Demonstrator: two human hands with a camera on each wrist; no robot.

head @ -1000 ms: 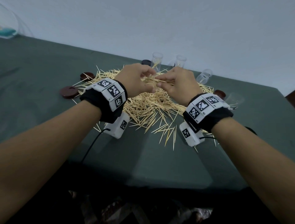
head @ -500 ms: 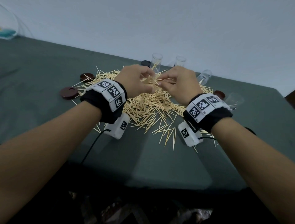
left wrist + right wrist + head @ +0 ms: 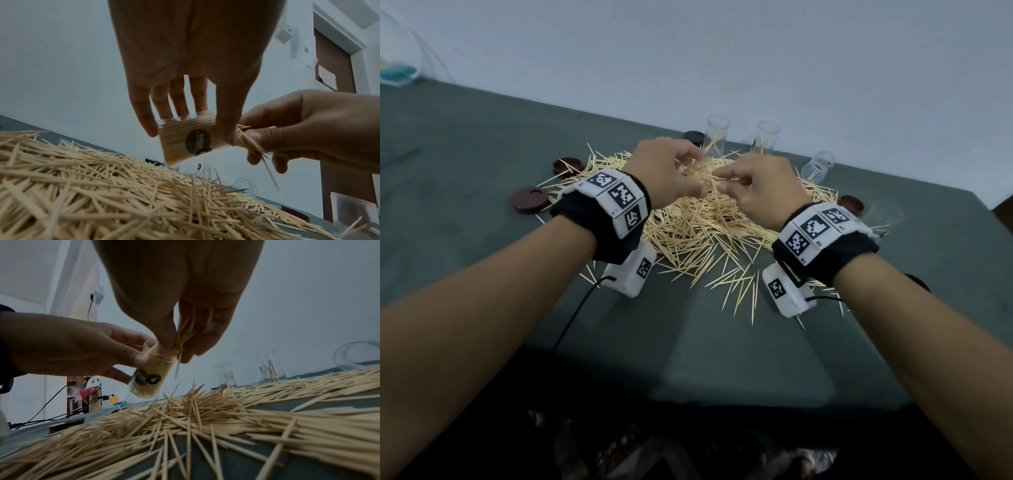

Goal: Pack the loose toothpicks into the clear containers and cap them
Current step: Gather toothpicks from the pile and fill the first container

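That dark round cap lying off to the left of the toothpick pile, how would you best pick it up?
Probably by its rim, from straight above: the dark cap lies flat on the green table, a low disc apart from the toothpick pile, with bare cloth around most of it for a thumb and finger on opposite edges.

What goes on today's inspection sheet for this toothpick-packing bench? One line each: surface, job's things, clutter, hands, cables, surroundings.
Surface: dark green table, toothpick pile spread across its middle.
Job's things: filled clear container held tilted above the pile; two upright clear containers behind with a few picks; two more lying at right; brown caps at left and right.
Clutter: nothing seen.
Hands: left hand grips the filled container; right hand pinches a toothpick bundle at its mouth.
Cables: black wrist-camera lead over the near edge.
Surroundings: pale wall; brown door.
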